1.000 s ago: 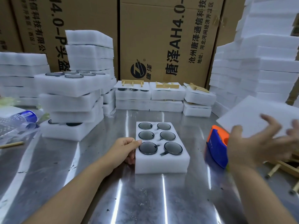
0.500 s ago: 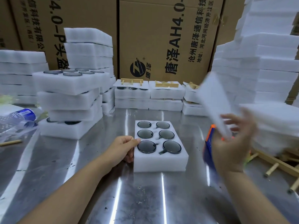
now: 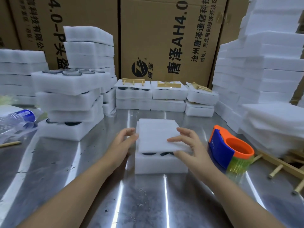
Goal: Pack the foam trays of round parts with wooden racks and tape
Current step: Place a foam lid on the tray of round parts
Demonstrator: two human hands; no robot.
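foam tray (image 3: 161, 163): sits mid-counter (image 3: 148, 203), straight in front of the person; its round parts (image 3: 148, 153) show only as dark slivers at the near edge.
foam sheet (image 3: 158, 134): lies on the tray as a cover, set a little toward the far side, so the near row is not yet hidden.
left hand (image 3: 123, 142): fingers loosely spread, tips against the sheet's left edge, gripping nothing; likely a stop to square the sheet.
right hand (image 3: 185, 145): fingers on top of the near right corner, thumb at the edge beneath, pinching it lightly, seemingly to slide it into line.
step: covering the parts, probably to cushion them; rack and tape not yet on.
wooden racks (image 3: 279, 163): loose at the right, near the tape dispenser (image 3: 230, 148), both handy for the right hand.
finished packs (image 3: 134, 94): at the back, each topped with a rack.
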